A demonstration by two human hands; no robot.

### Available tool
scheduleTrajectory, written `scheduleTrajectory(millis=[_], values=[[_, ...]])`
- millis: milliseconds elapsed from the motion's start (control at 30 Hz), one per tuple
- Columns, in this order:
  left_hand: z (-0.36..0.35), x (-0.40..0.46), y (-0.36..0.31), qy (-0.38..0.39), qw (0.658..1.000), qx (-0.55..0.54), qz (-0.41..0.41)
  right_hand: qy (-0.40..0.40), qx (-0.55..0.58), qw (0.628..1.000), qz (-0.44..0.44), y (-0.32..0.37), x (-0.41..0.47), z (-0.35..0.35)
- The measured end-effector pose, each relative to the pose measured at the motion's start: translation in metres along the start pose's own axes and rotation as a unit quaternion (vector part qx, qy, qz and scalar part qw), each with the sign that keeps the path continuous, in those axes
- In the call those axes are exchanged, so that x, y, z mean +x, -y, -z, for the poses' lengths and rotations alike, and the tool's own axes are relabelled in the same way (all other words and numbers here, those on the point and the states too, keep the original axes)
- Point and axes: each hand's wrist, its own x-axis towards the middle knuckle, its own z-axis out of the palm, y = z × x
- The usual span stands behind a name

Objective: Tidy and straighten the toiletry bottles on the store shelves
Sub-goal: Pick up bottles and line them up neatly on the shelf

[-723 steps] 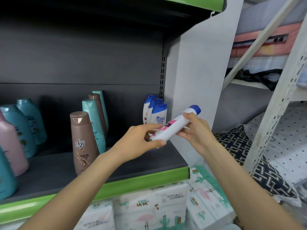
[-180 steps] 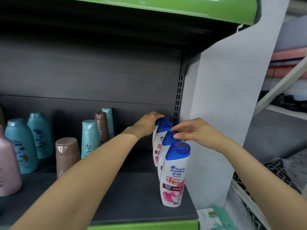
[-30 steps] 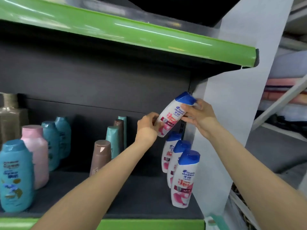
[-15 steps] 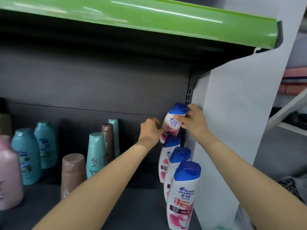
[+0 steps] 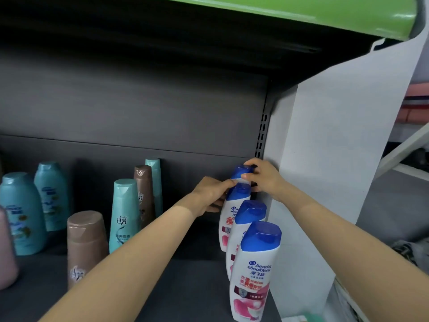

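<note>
Several white shampoo bottles with blue caps stand in a row along the right end of the dark shelf [image 5: 190, 296]. The front bottle [image 5: 253, 273] shows its pink label. At the back of the row, the rearmost bottle [image 5: 241, 171] is upright and mostly hidden; only its blue cap shows. My right hand [image 5: 262, 176] grips that cap from the right. My left hand [image 5: 212, 194] curls round the bottle's body from the left, behind the second-to-last bottle [image 5: 232, 219].
Teal bottles [image 5: 124, 212] and brown bottles [image 5: 86, 245] stand in the shelf's middle, larger teal ones [image 5: 22, 212] and a pink one at the left. A white side panel [image 5: 325, 170] bounds the shelf on the right. A green-edged shelf [image 5: 325, 12] hangs overhead.
The bottle in both hands has come down from a raised, tilted position to stand upright at the back of the row. Both hands still hold it.
</note>
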Motion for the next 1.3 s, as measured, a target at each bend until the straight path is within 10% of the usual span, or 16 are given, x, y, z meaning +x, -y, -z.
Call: scheduleTrajectory(millis=[433,1300], values=[[0.0,0.006,0.001,-0.004,1.0,-0.006,0.009,0.068,-0.249,0.965,0.047,0.012,0.02,0.001],[0.0,-0.006,0.003,-0.098,0.991,0.034,-0.088,-0.008,-0.21,0.974,0.086,0.024,-0.007,0.009]])
